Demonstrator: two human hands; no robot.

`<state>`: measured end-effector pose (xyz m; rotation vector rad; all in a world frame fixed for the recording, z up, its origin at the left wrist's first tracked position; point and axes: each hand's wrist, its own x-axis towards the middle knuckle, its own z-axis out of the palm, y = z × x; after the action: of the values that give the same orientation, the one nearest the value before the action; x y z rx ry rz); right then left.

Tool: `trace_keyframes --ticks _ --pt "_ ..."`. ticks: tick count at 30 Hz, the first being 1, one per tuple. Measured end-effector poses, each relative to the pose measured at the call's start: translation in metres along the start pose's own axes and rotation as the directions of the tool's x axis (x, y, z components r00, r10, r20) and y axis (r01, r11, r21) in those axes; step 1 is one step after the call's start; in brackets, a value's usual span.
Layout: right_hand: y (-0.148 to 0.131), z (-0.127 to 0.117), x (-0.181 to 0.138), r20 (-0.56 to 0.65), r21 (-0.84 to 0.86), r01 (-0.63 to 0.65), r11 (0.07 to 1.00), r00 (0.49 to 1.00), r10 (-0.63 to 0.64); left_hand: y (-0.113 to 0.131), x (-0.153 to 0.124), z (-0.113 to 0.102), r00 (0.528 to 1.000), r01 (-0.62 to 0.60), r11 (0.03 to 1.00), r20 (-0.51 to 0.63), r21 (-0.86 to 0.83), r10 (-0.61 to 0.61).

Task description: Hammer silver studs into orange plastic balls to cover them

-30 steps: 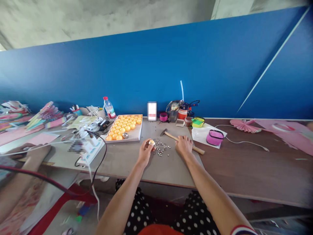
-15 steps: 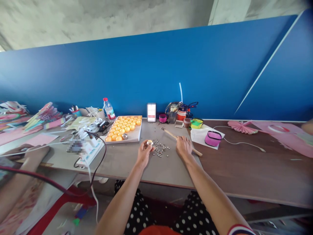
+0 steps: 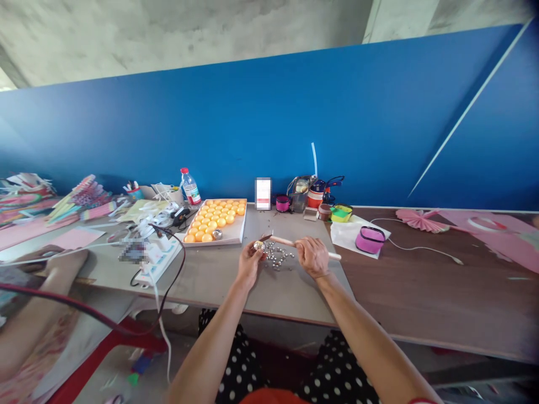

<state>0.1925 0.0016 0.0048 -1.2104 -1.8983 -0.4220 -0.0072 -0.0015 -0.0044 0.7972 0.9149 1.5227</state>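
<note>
In my left hand point(image 3: 249, 264) is a small ball point(image 3: 259, 246) partly covered with shiny silver pieces, pinched between thumb and fingers. My right hand point(image 3: 312, 255) is wrapped round a wooden-handled tool point(image 3: 283, 241), whose dark tip lies over or against the ball; exact contact cannot be seen. Small silver beads point(image 3: 278, 259) are scattered on the grey tabletop between my hands. To the left, a shallow white tray point(image 3: 243, 229) holds many orange balls point(image 3: 208, 220). One silver-covered ball point(image 3: 217, 234) sits at the tray's front.
Behind the work are a phone-like screen point(image 3: 263, 194), a pink round case point(image 3: 282, 203) and jars. A pink pouch point(image 3: 369, 239) rests on white paper at right. A power strip point(image 3: 158, 261) with cables and a bottle point(image 3: 191, 188) stand left, near another person's arm point(image 3: 63, 275).
My right hand has lifted the wooden-handled tool off the table and swung its tip left to the ball. My left hand stays nearly in place, still holding the ball.
</note>
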Motion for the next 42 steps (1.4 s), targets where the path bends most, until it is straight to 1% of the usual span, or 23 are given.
trace_keyframes --ticks 4,6,8,13,18,22,24,27,32,35,37,40,42 --pt "-0.0008 0.0001 0.0 0.028 -0.015 -0.008 1.0 1.0 0.009 -0.0016 0.0012 -0.0016 1.0 -0.012 1.0 0.012 0.015 0.012" --pt "-0.0008 0.0009 0.0001 0.065 -0.033 0.009 0.999 0.998 -0.007 -0.0028 0.0018 -0.0023 1.0 -0.002 1.0 -0.007 0.026 0.002" --pt "-0.001 0.0014 0.0001 0.078 -0.048 0.02 0.999 0.997 -0.016 -0.003 0.0018 -0.0024 1.0 0.006 0.999 -0.021 0.035 -0.005" --pt "-0.0012 0.0014 0.0001 -0.005 -0.022 -0.023 0.999 1.0 0.023 -0.0014 0.0009 -0.0014 1.0 -0.009 0.999 0.014 0.034 0.009" --pt "-0.0024 0.0023 -0.0002 0.084 -0.053 0.001 0.999 0.996 0.003 -0.0025 0.0021 -0.0017 0.999 0.023 0.999 -0.038 0.034 -0.022" --pt "-0.0021 0.0015 -0.0003 0.045 -0.041 -0.036 0.999 0.998 0.038 -0.0037 0.0027 -0.0024 1.0 0.004 1.0 0.005 0.028 -0.004" --pt "-0.0018 0.0016 -0.0003 0.061 -0.037 -0.028 0.999 0.998 0.03 -0.004 0.0025 -0.0025 1.0 -0.006 0.999 0.008 0.037 0.006" --pt "-0.002 0.0018 0.0 0.103 -0.048 -0.006 0.999 0.995 0.011 -0.0042 0.002 -0.0024 1.0 -0.014 0.997 -0.02 0.074 0.015" --pt "-0.003 0.0012 0.0002 0.049 -0.029 -0.038 0.999 0.998 0.04 -0.0038 0.0008 -0.0009 0.998 -0.061 0.995 -0.017 0.078 0.062" --pt "-0.0032 0.0024 0.0002 0.087 -0.02 -0.013 1.0 0.996 0.015 -0.0027 -0.0005 0.0002 0.997 -0.069 0.993 -0.026 0.097 0.072" --pt "-0.0027 0.0028 0.0001 0.089 -0.022 -0.011 1.0 0.996 0.013 -0.0021 -0.0013 0.0008 0.996 -0.079 0.989 -0.028 0.124 0.083" --pt "-0.0019 0.0025 -0.0001 0.034 -0.013 -0.037 0.999 0.999 0.038 -0.0018 -0.0019 0.0014 0.995 -0.103 0.986 -0.005 0.134 0.104" --pt "-0.002 0.0022 -0.0001 0.032 -0.002 -0.035 0.999 0.999 0.035 -0.002 -0.0021 0.0016 0.993 -0.114 0.984 0.002 0.139 0.115"
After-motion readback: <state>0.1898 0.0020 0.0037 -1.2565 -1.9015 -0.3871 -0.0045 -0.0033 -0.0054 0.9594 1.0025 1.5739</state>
